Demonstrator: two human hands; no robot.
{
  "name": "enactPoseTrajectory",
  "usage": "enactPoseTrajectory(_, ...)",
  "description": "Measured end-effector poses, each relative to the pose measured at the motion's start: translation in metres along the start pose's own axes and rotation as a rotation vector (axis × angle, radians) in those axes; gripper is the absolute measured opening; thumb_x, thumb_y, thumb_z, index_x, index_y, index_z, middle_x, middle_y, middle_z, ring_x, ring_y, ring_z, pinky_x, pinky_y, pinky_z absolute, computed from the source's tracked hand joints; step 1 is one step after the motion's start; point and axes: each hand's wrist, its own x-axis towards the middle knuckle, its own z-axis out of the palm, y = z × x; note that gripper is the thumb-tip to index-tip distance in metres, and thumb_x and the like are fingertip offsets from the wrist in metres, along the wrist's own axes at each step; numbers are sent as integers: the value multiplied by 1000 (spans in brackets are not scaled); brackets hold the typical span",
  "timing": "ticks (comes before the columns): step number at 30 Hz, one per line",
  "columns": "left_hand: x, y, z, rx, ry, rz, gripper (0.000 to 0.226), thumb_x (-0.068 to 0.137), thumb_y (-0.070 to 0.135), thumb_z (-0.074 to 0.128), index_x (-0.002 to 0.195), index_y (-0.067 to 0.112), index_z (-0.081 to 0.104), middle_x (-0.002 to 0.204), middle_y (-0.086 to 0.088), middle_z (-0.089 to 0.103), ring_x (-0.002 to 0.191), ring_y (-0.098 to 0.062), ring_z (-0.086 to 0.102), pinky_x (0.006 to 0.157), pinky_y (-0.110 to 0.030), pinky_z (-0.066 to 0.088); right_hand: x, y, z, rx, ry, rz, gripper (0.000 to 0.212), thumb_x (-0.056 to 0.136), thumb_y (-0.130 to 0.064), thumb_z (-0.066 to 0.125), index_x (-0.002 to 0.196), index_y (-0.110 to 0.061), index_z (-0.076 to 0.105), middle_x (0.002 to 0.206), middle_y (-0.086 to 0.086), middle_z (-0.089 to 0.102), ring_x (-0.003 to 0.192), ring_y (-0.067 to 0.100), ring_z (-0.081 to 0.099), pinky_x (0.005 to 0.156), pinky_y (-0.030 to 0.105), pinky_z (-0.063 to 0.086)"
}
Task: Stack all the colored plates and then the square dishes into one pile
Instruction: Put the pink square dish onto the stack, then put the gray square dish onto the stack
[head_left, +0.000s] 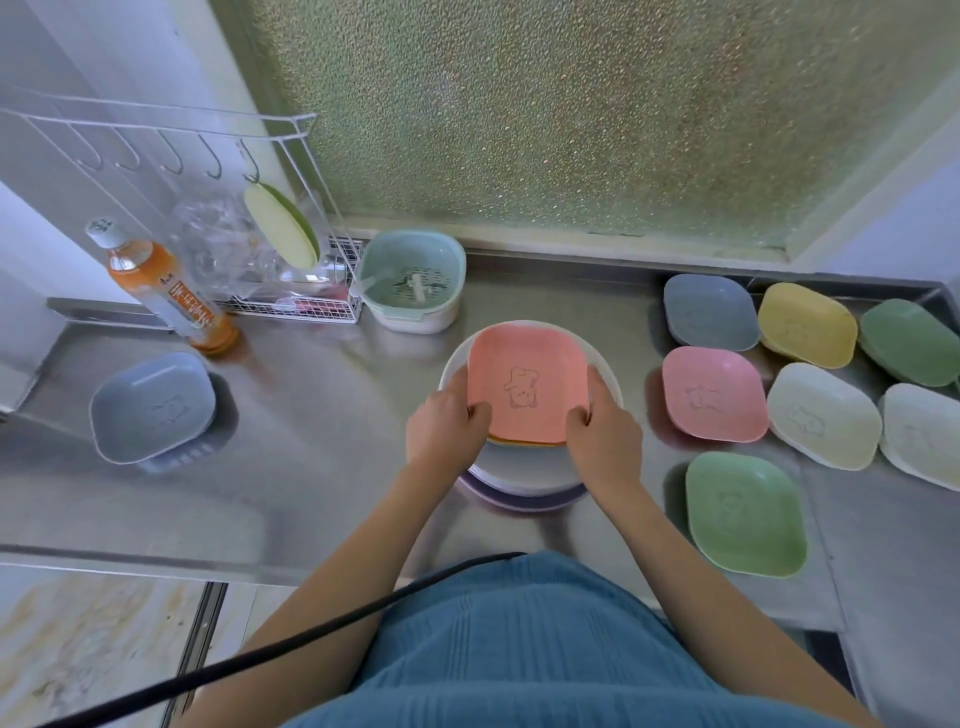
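Note:
A salmon-pink square dish (527, 389) with a bear drawing sits on top of a pile of round plates (524, 486) in the middle of the steel counter. An orange dish edge shows just under it. My left hand (447, 423) grips its near-left corner and my right hand (602, 431) grips its near-right corner. To the right lie several loose square dishes: grey-blue (710, 312), yellow (807, 325), dark green (911, 342), pink (714, 394), two pale cream ones (823, 415) (922, 435), and light green (745, 514). Another grey-blue dish (153, 406) lies far left.
An orange drink bottle (166, 291) stands at the back left beside a white wire rack (291, 270) holding plastic bags. A mint strainer bowl (413, 280) sits behind the pile. The frosted window is at the back. A black cable crosses my lap.

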Motion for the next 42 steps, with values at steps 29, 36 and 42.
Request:
enactPoseTrajectory(29, -19, -174, -98, -145, 323, -700, 54, 92, 35, 47, 141, 22, 27, 127, -17, 59, 111, -42, 56, 92, -48, 43, -44, -100, 80, -187, 176, -539, 56, 77, -21, 35, 129, -15, 57, 91, 11, 63, 83, 32, 58, 72, 42, 46)
enactPoseTrajectory(36, -17, -236, -128, -275, 172, -730, 50, 90, 23, 53, 137, 17, 38, 127, -21, 56, 113, -41, 54, 93, -44, 43, -54, -150, 124, -254, -51, -684, 55, 77, -19, 37, 128, -17, 56, 92, 7, 62, 86, 30, 60, 74, 42, 47)
enactPoseTrajectory(42, -14, -247, -126, -452, 281, -736, 30, 83, 40, 62, 92, 12, 55, 90, -3, 65, 88, -32, 62, 81, -39, 53, -62, -170, 140, -231, -221, -647, 50, 85, -11, 45, 134, -20, 50, 109, 9, 59, 104, 30, 53, 85, 40, 35)
